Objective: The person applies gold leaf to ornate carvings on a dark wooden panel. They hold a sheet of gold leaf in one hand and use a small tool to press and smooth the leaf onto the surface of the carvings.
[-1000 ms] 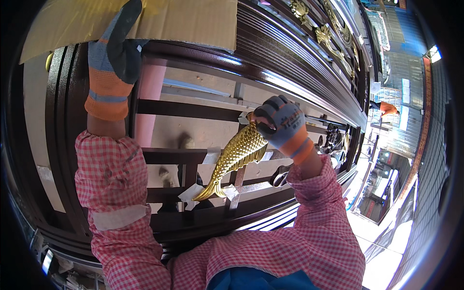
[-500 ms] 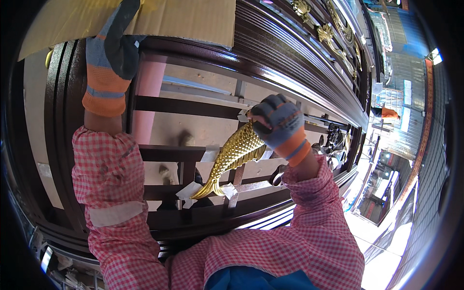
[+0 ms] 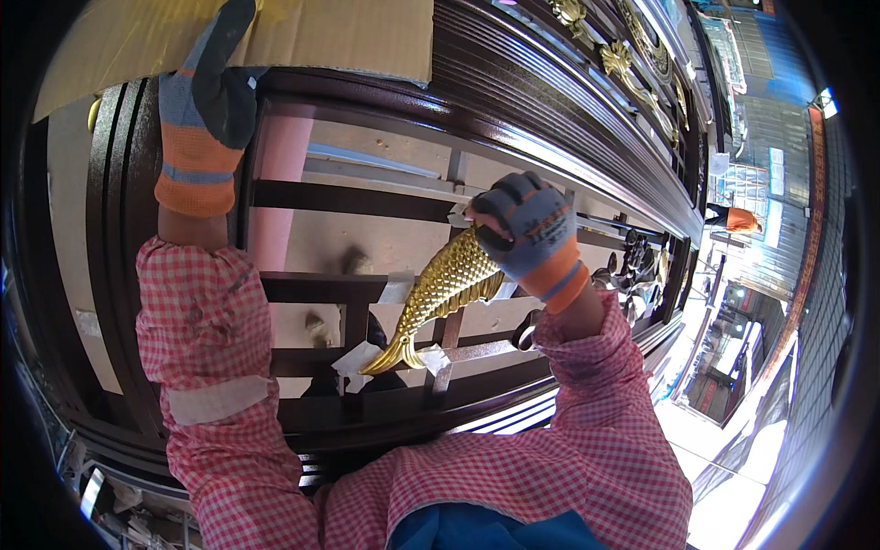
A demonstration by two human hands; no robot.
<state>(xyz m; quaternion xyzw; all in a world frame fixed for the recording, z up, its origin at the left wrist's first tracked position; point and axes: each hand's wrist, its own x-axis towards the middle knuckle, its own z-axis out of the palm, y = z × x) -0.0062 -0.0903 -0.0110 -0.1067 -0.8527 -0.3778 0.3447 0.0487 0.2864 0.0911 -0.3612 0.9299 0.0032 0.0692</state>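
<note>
A golden fish ornament (image 3: 445,289) lies slantwise across the dark brown metal bars, its tail low and towards the left. My right hand (image 3: 530,225), in a grey and orange glove, is closed over the fish's head end, which it hides. Up at the left, my left hand (image 3: 209,101), gloved alike, grips the near edge of a cardboard sheet (image 3: 353,41). One dark digit lies over the sheet, while the other fingers are hidden beneath it. Pale tape (image 3: 356,359) sits on the bars near the tail.
Dark ridged frame panels (image 3: 550,110) run beyond the bars, with gold flower ornaments (image 3: 616,60) farther off. A pink strip (image 3: 280,183) shows under the frame. At the right, a person in orange (image 3: 742,220) is in the distance.
The cardboard's right corner and my left hand have shifted slightly left in the picture. My right hand keeps its hold on the fish, almost still.
</note>
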